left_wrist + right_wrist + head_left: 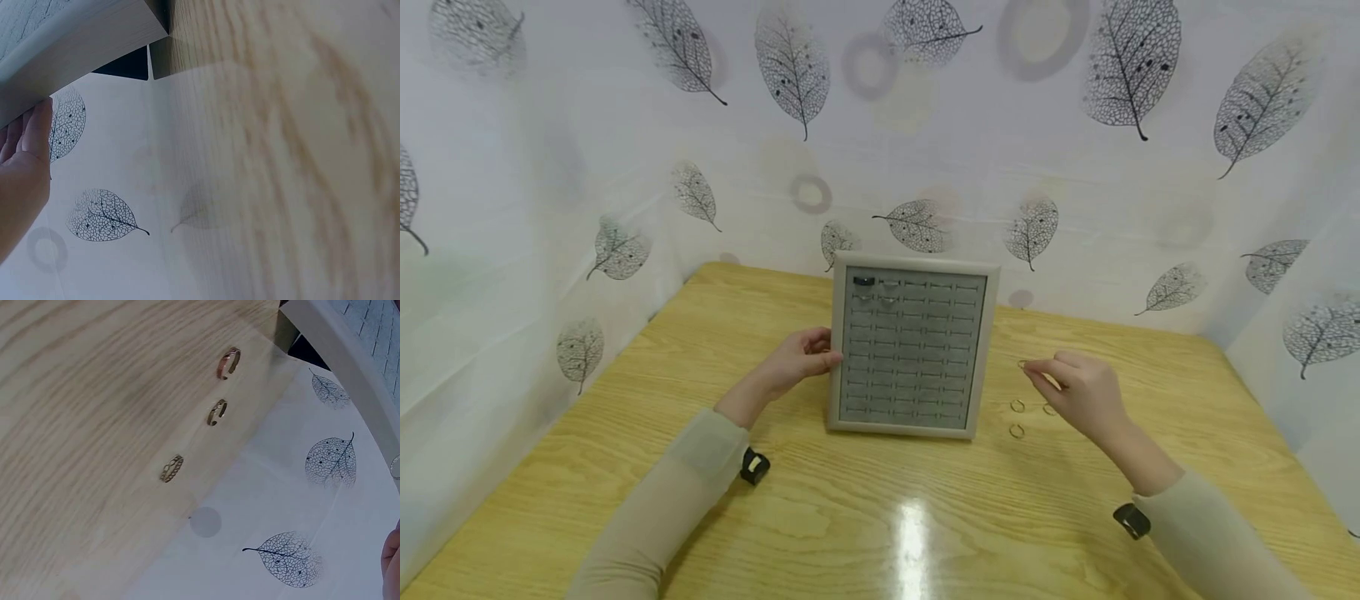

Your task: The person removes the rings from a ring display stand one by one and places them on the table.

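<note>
Head view shows us the frame [912, 346] standing on the table [820, 517], leaning slightly back, with rows of slots across its grey face. We see the left hand [797, 360] gripping its left edge, thumb at the front corner of that edge. Off the other side, the right hand [1081, 392] pinches a thin ring [1022, 364] between thumb and fingertips, held apart from the frame. In the upper left slots we make out a dark ring [864, 282] and a few pale, silvery ones, too small to tell in detail. Our right wrist view shows three loose rings [217, 412] lying in a slanting line on the table, well apart from one another, all to the right of the frame in the head view. Behind everything we see a pale cloth [917, 158] printed with dark leaves [796, 71].
</note>
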